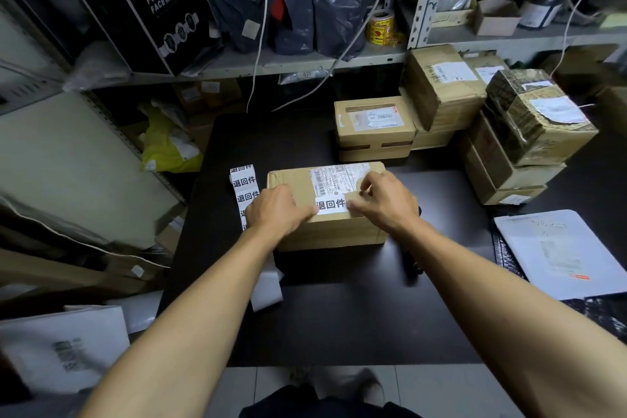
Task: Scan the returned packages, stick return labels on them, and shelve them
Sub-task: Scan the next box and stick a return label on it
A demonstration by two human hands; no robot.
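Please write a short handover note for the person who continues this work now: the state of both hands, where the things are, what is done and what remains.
Left hand: fingers flat, pressing the left end of the return label onto the cardboard box.
Right hand: fingers curled, pressing the label's right end.
The box lies in the middle of the black table, its shipping label facing up. The strip of return labels lies just left of it.
Done: the label sits on this box. Whether it was scanned cannot be told.
Left: smooth the label, shelve the box, then handle the other boxes at the back right.
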